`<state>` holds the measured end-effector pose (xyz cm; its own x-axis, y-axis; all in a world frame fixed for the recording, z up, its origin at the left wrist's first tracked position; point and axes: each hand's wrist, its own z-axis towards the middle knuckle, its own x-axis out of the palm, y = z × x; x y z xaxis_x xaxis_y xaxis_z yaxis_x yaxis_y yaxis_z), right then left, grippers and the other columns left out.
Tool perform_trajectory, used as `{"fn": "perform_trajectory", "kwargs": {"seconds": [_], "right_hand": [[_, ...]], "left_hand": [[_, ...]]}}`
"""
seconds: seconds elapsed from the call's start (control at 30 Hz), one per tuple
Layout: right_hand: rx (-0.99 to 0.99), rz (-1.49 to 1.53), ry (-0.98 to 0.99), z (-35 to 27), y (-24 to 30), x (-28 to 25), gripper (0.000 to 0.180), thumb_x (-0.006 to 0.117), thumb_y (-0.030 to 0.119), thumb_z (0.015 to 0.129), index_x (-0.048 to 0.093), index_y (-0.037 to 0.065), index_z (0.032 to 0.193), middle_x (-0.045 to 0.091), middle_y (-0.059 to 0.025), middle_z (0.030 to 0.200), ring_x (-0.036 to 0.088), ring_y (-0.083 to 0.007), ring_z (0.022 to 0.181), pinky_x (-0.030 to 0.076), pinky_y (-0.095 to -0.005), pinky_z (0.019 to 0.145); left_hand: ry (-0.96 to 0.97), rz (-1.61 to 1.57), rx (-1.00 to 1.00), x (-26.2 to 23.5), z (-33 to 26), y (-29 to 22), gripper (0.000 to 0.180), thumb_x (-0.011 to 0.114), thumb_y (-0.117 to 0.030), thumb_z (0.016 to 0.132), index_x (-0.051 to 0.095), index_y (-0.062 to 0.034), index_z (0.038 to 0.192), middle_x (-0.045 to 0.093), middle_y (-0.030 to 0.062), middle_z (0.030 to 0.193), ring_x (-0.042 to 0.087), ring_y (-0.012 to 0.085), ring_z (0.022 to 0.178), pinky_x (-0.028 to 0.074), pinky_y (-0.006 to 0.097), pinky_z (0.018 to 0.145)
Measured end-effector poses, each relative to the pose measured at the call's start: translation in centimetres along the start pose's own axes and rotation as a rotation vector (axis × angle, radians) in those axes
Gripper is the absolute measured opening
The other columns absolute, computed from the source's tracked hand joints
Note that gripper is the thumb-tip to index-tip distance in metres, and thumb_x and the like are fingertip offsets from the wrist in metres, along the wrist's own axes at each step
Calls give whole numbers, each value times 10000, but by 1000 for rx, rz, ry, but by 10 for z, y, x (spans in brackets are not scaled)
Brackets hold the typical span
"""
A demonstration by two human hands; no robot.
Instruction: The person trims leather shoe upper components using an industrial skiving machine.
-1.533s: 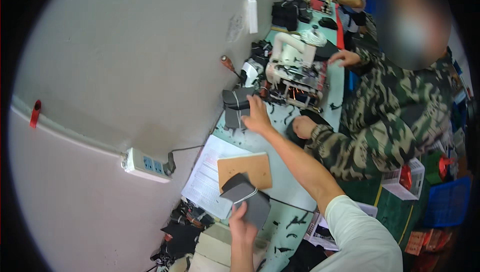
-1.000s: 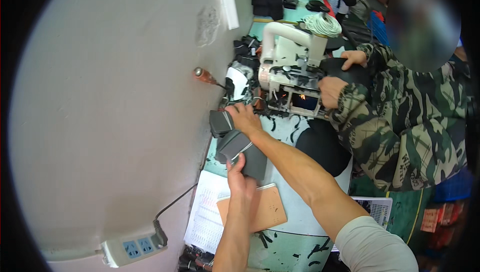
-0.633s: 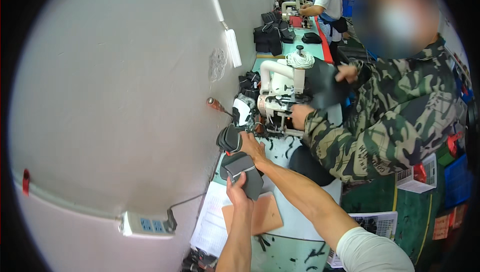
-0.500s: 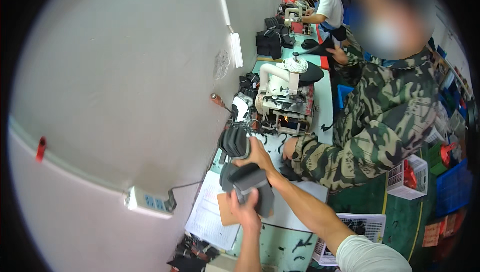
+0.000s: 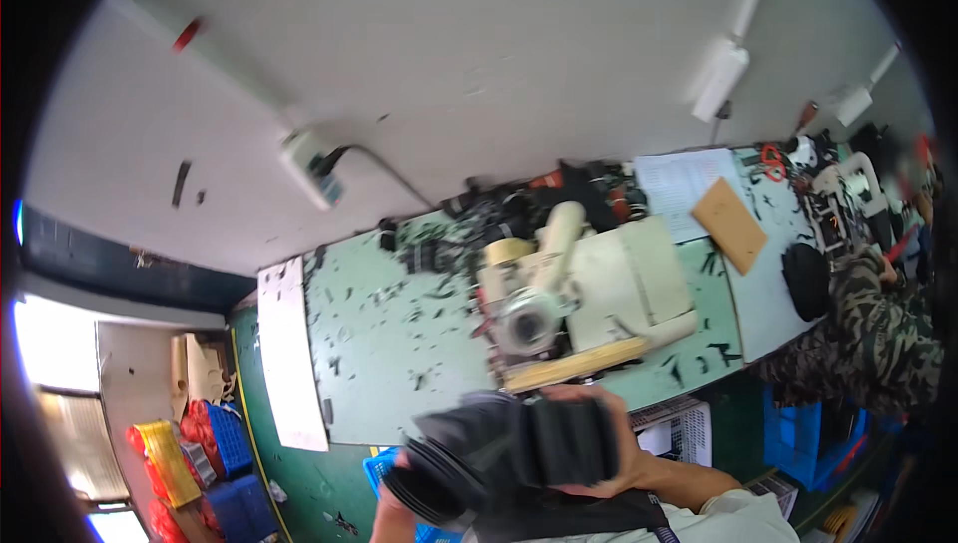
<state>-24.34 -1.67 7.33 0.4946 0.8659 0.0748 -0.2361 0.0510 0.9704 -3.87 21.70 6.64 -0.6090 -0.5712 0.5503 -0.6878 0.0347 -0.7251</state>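
Note:
Close to my body, in front of the table edge, I carry dark stacks of flat fabric-like pieces. My left hand (image 5: 392, 511), mostly hidden, is closed on one stack of black pieces (image 5: 431, 475) with rounded ends. My right hand (image 5: 625, 443) wraps round another stack of black pieces (image 5: 569, 439), its layers edge-on. The two stacks are side by side and seem to touch; motion blurs them. Just beyond stands a cream machine (image 5: 631, 278) with a curved pipe (image 5: 559, 239) and a yellowish strip (image 5: 579, 365) along its front.
Black scraps lie over the green tabletop (image 5: 389, 343) and pile along the wall. A white board (image 5: 289, 353) lies at the left end. Paper sheets (image 5: 684, 189) and a brown card (image 5: 729, 226) lie to the right, near a person's camouflage sleeve (image 5: 858, 313). Blue crates (image 5: 813, 438) stand below.
My view has swung left, from the neighbouring person's place to the cream machine. Both stacks have come off the papers and are now held close to my body.

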Motion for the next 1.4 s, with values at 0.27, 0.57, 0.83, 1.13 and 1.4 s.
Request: {"fn": "perform_trajectory", "kwargs": {"seconds": [0.27,0.57,0.83,1.13,1.4], "right_hand": [[788,710,-188,41,-73,159,604,707,1,756,444,32,1298,579,-52,1129,556,-124,1004,442,-287,902],[685,407,-243,60,-62,212,615,724,146,805,432,23,1333,556,-65,1197,523,-149,1104,411,-311,966],[455,49,2,56,-78,228,637,685,252,867,390,8,1375,508,-127,1248,518,-184,1102,441,-310,926],[-142,-741,-214,64,-67,232,142,721,78,758,644,48,873,593,-41,878,589,-242,824,499,-356,697],[-47,-554,-36,53,-70,216,91,673,113,806,608,51,790,561,-54,809,564,-232,722,461,-324,655]], "left_hand": [[-568,922,148,-184,65,-83,519,771,-214,659,623,-25,1119,397,237,1342,499,349,1153,456,446,926],[-657,1801,292,-222,140,-55,834,810,-389,659,456,-175,1384,134,270,1524,275,551,1302,269,542,1079],[289,-18,-300,-170,28,-36,762,738,-368,778,421,33,1344,477,166,1372,481,299,1255,373,405,1067],[183,-210,-424,-162,24,-29,621,715,-279,787,474,21,1274,608,141,1142,615,258,1025,496,368,914],[216,16,-562,-160,32,-58,668,723,-328,797,454,36,1290,604,150,1139,605,254,1029,489,374,913]]}}
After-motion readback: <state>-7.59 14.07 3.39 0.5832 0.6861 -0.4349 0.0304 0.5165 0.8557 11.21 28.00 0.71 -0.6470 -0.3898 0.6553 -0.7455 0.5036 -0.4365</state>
